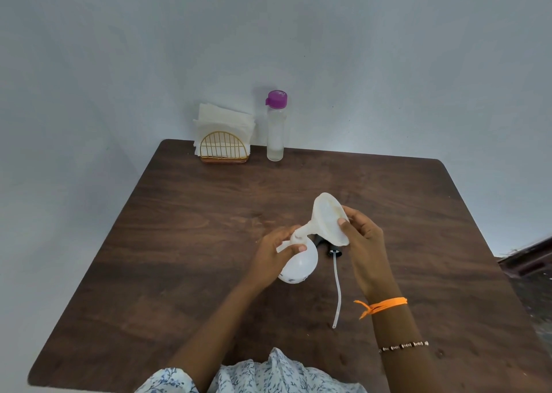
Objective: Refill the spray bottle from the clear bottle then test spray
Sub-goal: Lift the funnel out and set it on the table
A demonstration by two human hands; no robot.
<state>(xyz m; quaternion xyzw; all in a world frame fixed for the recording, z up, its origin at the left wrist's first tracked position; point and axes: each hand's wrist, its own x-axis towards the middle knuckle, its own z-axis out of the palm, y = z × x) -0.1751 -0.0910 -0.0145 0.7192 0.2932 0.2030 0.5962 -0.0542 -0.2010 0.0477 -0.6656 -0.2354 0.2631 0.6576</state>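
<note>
While my left hand (279,251) grips the round white plastic spray bottle (298,265), my right hand (363,233) pinches the cream plastic funnel (327,224); I'd seat its stem squarely.

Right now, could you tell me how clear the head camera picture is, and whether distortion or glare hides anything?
Head view: dim, even light, no glare; wide-angle bending curves the table edges; funnel and spray bottle sharp enough; clear bottle slightly soft.

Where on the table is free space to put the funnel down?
Bare wood lies left of the left hand, right of the right hand, and between the hands and the clear bottle. Crowded: the centre, around the spray head and its tube.
</note>
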